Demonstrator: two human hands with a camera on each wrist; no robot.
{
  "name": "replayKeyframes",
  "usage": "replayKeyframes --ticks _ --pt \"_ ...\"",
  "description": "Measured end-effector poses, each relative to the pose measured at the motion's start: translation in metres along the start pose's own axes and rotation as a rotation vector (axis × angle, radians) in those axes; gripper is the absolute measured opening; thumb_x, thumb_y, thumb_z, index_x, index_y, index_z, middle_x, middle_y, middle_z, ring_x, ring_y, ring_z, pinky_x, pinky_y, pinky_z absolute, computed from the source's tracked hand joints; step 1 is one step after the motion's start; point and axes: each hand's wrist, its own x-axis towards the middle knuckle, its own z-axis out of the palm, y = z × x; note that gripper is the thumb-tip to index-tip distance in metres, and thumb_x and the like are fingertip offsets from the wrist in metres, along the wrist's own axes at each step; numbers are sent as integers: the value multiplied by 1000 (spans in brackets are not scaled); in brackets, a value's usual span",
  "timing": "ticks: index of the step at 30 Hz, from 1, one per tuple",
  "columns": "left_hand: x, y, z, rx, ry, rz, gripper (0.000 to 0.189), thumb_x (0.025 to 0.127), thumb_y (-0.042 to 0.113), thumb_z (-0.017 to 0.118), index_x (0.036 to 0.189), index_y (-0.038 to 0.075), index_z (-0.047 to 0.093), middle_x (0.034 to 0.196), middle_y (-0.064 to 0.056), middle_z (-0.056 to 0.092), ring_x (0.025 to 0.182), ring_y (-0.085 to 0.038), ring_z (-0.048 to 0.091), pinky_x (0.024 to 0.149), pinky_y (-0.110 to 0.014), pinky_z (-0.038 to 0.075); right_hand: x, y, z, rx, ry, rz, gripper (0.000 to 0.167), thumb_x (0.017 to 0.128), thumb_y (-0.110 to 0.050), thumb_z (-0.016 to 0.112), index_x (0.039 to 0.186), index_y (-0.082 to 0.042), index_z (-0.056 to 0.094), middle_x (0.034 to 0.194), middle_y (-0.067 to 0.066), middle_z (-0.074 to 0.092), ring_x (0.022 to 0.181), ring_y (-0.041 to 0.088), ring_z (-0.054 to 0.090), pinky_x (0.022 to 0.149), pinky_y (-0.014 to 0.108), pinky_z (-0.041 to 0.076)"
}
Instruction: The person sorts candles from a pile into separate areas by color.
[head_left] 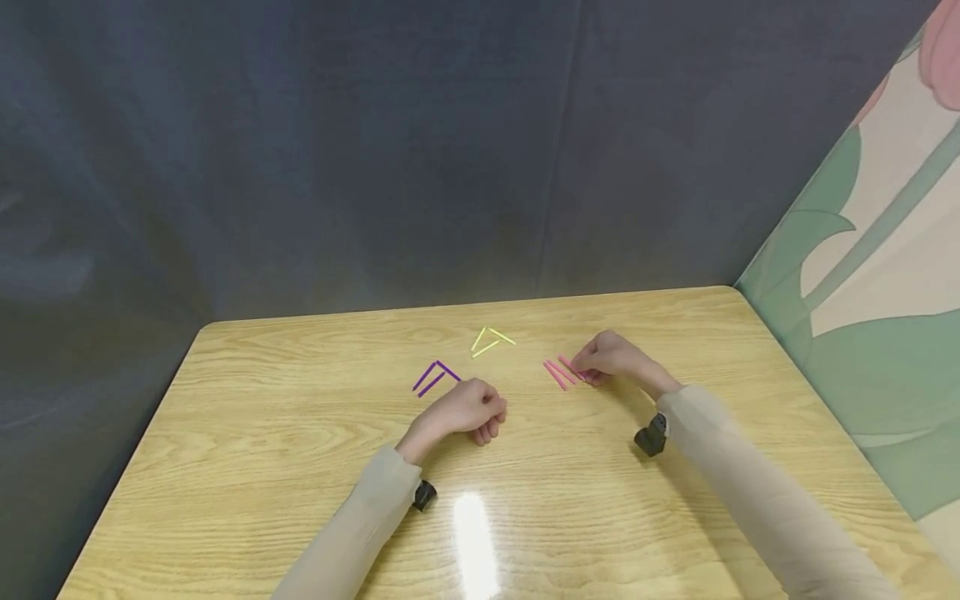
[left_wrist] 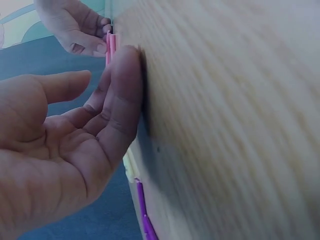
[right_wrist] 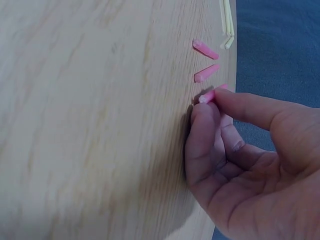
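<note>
My right hand pinches a pink stick between thumb and fingertips, low at the table surface. Two more pink sticks lie beside it, set at an angle to each other. My left hand is at the table with loosely curled fingers and nothing in them; the left wrist view shows a gap between thumb and fingers. Just beyond that hand lie three thin purple sticks, one partly close to the knuckles. Three yellow sticks form an open angular shape farther back.
The wooden table ends at a dark curtain along the back. A wall with a leaf and flower pattern borders the right side. A bright light reflection shows near the front.
</note>
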Motion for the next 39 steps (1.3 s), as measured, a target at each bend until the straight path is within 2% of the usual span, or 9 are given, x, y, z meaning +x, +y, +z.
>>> replayKeyframes --ticks 5,20,28,39 --pt "-2 2 -1 30 -8 8 30 101 15 49 85 -6 64 67 -14 64 55 -22 63 55 -34 56 2 1 3 -19 19 12 19 90 -5 65 91 13 70 64 5 63 56 11 55 55 23 51" --pt "-4 5 -1 92 -15 -28 30 101 18 52 84 -4 61 69 -14 63 54 -21 61 55 -33 55 5 0 11 -66 88 44 16 88 -8 67 85 7 72 63 4 62 55 10 56 55 23 49" --pt "-2 8 -1 100 -13 -29 32 101 18 52 80 -4 63 67 -12 63 53 -19 60 55 -33 55 1 -1 10 -60 112 66 16 87 -8 67 87 7 72 65 5 64 56 11 56 55 24 50" --pt "-2 9 -1 82 -14 -34 32 101 17 52 80 -4 64 67 -13 64 52 -18 59 55 -32 55 -2 -2 6 -82 112 53 15 88 -8 68 85 6 73 63 3 63 55 10 55 55 24 48"
